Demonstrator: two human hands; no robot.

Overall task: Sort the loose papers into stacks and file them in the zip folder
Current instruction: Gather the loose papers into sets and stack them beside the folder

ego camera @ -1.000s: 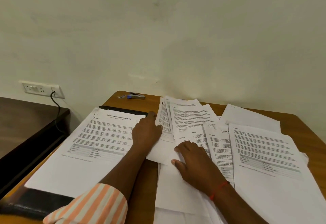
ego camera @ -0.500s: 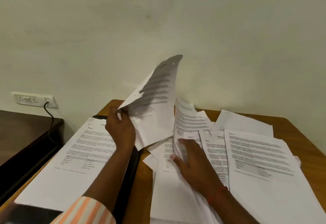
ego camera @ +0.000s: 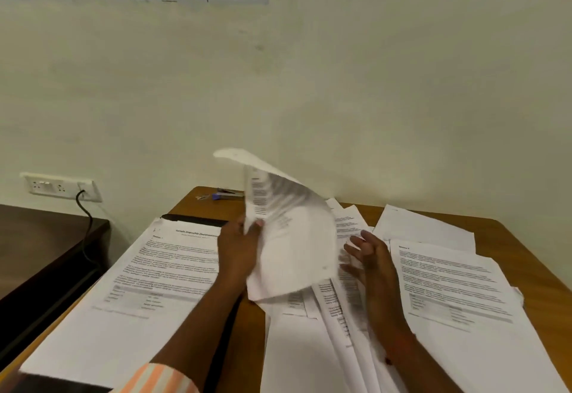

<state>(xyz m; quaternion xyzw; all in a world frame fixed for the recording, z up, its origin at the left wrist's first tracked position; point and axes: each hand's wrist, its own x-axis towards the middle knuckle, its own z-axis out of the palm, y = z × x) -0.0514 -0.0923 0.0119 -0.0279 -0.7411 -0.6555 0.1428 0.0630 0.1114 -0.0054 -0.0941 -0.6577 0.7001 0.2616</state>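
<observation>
My left hand [ego camera: 238,253] pinches the edge of a curled printed sheet [ego camera: 294,238] and holds it raised above the table. My right hand [ego camera: 371,265] hovers beside that sheet with its fingers spread, holding nothing. Under the hands lies a loose spread of printed papers [ego camera: 340,315]. A stack of papers [ego camera: 148,284] rests on the black zip folder [ego camera: 192,217] at the left. Another sheet pile [ego camera: 448,284] lies at the right.
The wooden table [ego camera: 507,238] stands against a pale wall. A small blue stapler [ego camera: 227,196] lies at the table's far edge. A dark side table [ego camera: 40,244] stands at the left, below a wall socket [ego camera: 58,186] with a black cable plugged in.
My left hand took a sheet from the middle spread and lifted it; the sheet has curled over and swung rightward. My right hand rose off the papers and spread its fingers.
</observation>
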